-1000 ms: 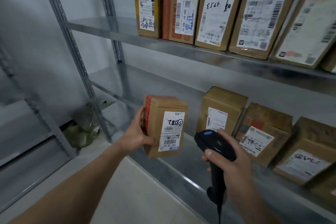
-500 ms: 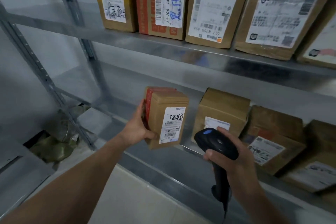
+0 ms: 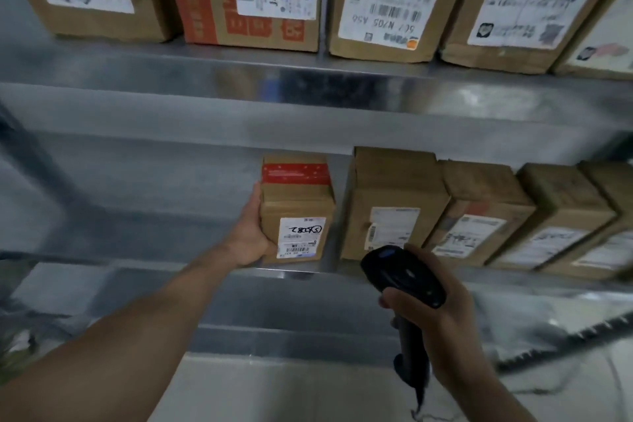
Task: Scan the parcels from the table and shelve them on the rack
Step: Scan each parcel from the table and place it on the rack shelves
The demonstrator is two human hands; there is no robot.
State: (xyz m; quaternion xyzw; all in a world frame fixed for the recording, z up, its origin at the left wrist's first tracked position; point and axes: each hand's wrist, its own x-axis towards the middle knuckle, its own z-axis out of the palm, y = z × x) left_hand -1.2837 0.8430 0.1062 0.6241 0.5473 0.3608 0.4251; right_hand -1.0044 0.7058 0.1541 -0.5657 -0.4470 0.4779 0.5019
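The parcel (image 3: pixel 296 212) is gripped along its left side by the left hand (image 3: pixel 251 233), with the palm pressed to the cardboard (the fingers are hidden behind it). Half a second ago it was held in the air before the rack. Now it is brought to the front of the middle shelf (image 3: pixel 329 271), upright and label outward, just beside the neighbouring parcel (image 3: pixel 390 202) with a gap between. Shelving is judged nearly done, with only the release left. The left arm is stretched forward. The scanner (image 3: pixel 400 272) is clasped by its handle in the right hand (image 3: pixel 442 319), lower down.
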